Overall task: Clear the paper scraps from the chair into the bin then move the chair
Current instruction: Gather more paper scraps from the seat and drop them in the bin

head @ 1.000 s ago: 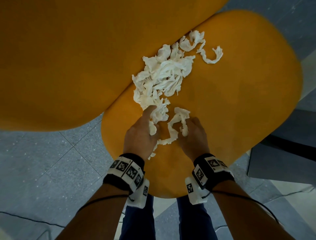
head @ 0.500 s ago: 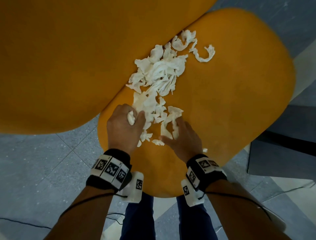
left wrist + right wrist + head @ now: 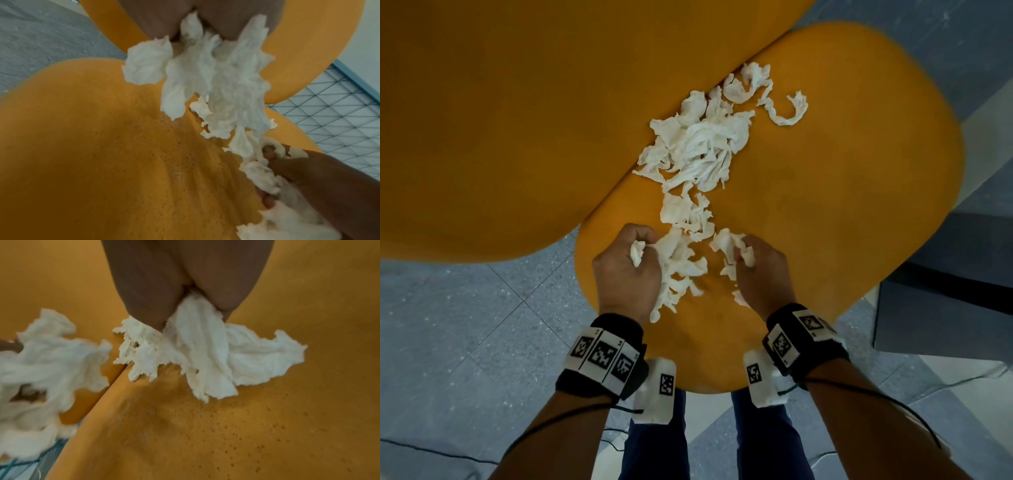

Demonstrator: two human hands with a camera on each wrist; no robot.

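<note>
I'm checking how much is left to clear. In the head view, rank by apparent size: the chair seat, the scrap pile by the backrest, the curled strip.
1. Chair seat
2. Scrap pile
3. Curled strip

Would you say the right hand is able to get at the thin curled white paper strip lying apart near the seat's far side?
Probably yes: the curled strip lies uncovered, but the right hand already grips scraps.

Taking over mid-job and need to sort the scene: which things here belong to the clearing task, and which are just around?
Job:
paper scraps on the seat
chair
left hand, gripping scraps
right hand, gripping scraps

Just around:
dark box on the floor
floor cable
</note>
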